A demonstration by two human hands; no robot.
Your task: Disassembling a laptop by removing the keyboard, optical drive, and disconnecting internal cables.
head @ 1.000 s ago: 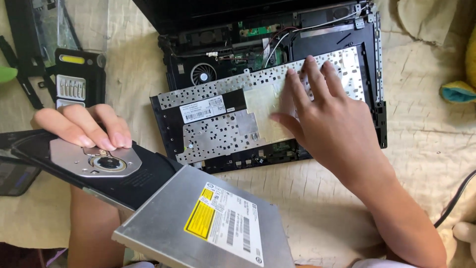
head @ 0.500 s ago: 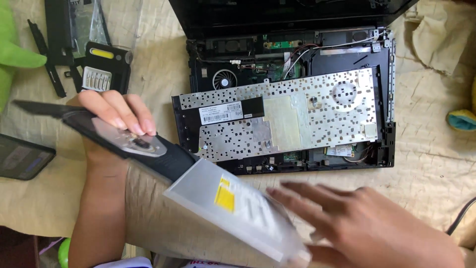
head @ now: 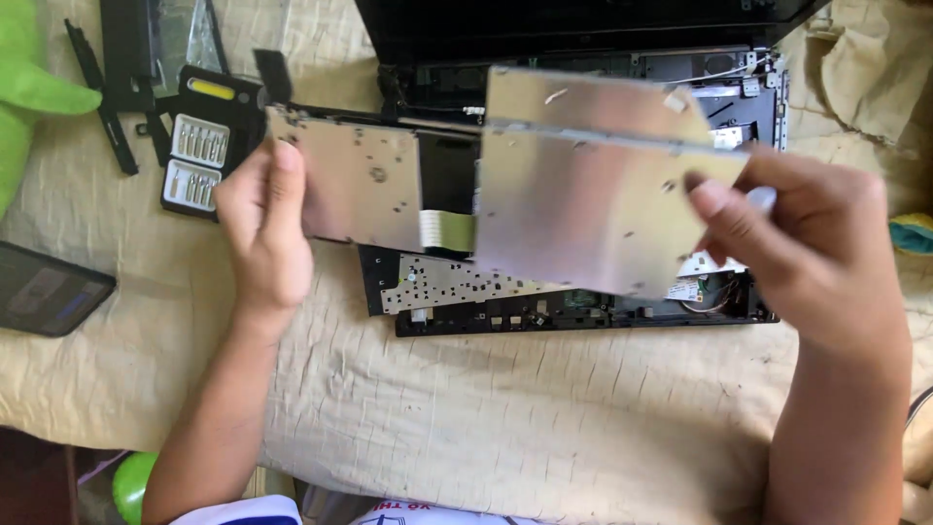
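Overhead, from the head view: left hand [head: 262, 233] pinches the tray end of the silver optical drive [head: 593, 185], right hand [head: 807, 248] grips the casing end, and the unit hangs flipped, underside up, above the opened laptop [head: 583, 306] on the beige cloth [head: 486, 418]. Judgement: the drive appears slid partly open, a flat ribbon [head: 445, 229] bridging the halves, so both grips should stay level and untwisted, fingers on the edges, well above the screwdriver bit set [head: 199, 146].

beige cloth [head: 544, 408] bears opened laptop [head: 583, 301], bit case [head: 199, 146], phone [head: 49, 290]
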